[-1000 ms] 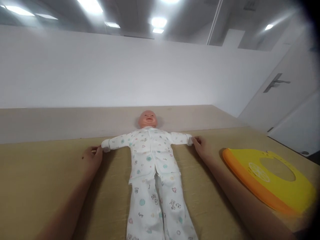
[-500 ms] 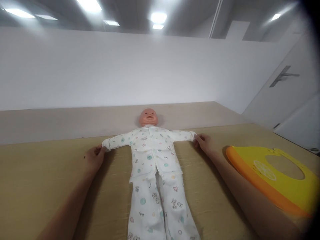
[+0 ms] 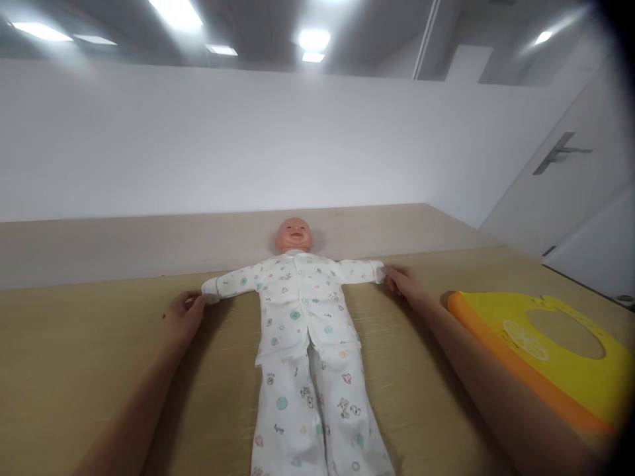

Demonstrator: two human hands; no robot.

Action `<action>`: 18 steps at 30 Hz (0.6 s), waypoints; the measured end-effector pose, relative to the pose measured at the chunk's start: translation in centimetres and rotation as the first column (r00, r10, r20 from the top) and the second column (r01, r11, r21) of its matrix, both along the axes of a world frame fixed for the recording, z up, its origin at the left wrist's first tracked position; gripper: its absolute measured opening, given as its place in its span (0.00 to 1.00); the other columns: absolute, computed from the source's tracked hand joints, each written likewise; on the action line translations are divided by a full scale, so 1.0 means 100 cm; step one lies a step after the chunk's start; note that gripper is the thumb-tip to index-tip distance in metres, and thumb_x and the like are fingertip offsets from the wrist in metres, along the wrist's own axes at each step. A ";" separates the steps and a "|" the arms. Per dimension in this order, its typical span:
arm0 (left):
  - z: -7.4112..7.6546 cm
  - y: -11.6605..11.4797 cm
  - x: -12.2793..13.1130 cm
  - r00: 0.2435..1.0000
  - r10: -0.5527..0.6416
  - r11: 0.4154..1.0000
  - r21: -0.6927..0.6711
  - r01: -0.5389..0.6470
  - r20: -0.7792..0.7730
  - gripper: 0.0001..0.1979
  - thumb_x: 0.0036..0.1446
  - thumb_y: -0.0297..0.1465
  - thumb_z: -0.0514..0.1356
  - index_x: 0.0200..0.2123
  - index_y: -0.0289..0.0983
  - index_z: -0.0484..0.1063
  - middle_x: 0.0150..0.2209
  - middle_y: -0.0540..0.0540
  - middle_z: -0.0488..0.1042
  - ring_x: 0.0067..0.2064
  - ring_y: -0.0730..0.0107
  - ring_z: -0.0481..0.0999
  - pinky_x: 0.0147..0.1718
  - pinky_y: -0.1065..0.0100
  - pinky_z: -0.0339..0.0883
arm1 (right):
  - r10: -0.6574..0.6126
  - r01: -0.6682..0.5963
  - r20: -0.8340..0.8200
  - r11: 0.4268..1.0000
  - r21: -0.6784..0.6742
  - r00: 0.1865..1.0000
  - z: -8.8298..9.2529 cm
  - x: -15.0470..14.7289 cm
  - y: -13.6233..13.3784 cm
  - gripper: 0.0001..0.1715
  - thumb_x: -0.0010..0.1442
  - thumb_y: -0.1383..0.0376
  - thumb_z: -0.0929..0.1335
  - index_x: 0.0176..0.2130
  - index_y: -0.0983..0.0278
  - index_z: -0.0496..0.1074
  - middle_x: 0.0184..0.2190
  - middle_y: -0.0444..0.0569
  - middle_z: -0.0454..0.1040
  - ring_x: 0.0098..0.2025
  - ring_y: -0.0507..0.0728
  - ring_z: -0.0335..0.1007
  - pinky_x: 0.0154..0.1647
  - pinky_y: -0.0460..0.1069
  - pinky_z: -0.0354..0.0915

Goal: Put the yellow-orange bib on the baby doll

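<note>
1. Subject: a doll point(image 3: 294, 235) lies on its back at the middle of the worktop point(image 3: 74, 370), dressed in a patterned white top point(image 3: 297, 297) and matching trousers point(image 3: 292, 410). Head end lies farthest from the person; the trouser legs run out of view at the near side.
2. Left hand point(image 3: 202, 296): thumb and fingertip pinch the end of the left-side cuff point(image 3: 210, 288).
3. Right hand point(image 3: 385, 275): fingertips meet at the right-side cuff point(image 3: 377, 272), apparently pinching its edge; the exact finger placement is too blurred to confirm.
4. Condition: both sleeves extend sideways. The left-side one slopes slightly toward the person; the other lies nearer level.
5. Recommendation: pull should be light and equal on both sides, lest the doll be dragged off line.
6. Recommendation: grip fabric only, near the cuff edge, and smooth wrinkles outward from the shoulder.
7. Surroundings: a yellow-and-orange bib point(image 3: 565, 377) lies beside the right forearm, well apart from the doll.
</note>
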State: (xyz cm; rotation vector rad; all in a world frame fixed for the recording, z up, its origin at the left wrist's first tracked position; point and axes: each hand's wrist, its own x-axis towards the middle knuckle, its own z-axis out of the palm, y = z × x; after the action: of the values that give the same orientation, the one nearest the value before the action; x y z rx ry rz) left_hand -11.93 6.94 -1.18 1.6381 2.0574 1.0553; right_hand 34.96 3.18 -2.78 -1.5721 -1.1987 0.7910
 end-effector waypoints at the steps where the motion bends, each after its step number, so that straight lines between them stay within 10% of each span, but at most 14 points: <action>1: 0.000 -0.001 0.000 1.000 -0.008 1.000 -0.007 0.008 0.025 0.16 0.52 0.39 0.54 0.39 0.35 0.71 0.18 0.54 0.66 0.22 0.70 0.66 0.22 0.70 0.58 | 0.016 -0.017 -0.028 1.000 -0.006 0.999 0.000 0.001 0.003 0.22 0.52 0.51 0.64 0.18 0.63 0.60 0.11 0.40 0.56 0.15 0.48 0.48 0.17 0.46 0.45; 11: -0.007 0.003 -0.005 0.996 -0.023 1.000 -0.011 0.024 0.088 0.17 0.52 0.40 0.55 0.40 0.34 0.70 0.19 0.55 0.64 0.22 0.72 0.63 0.23 0.71 0.55 | 0.413 -0.461 -0.252 0.870 -0.176 0.875 0.001 0.030 0.018 0.29 0.55 0.47 0.65 0.17 0.64 0.55 0.10 0.39 0.52 0.14 0.44 0.39 0.16 0.44 0.36; 18: -0.010 0.004 -0.005 0.995 -0.011 1.000 0.010 0.010 0.098 0.15 0.51 0.40 0.55 0.37 0.36 0.71 0.18 0.54 0.63 0.21 0.71 0.62 0.21 0.70 0.54 | 0.305 -0.408 -0.409 0.892 -0.193 0.860 -0.001 0.028 0.033 0.28 0.53 0.46 0.66 0.19 0.63 0.53 0.09 0.36 0.48 0.14 0.43 0.36 0.15 0.43 0.37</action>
State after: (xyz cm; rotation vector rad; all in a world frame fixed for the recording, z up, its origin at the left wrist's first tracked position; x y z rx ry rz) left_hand -12.43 7.35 -2.16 1.5669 1.9817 1.1205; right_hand 37.78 6.49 -2.90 -1.3387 -1.1485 1.4877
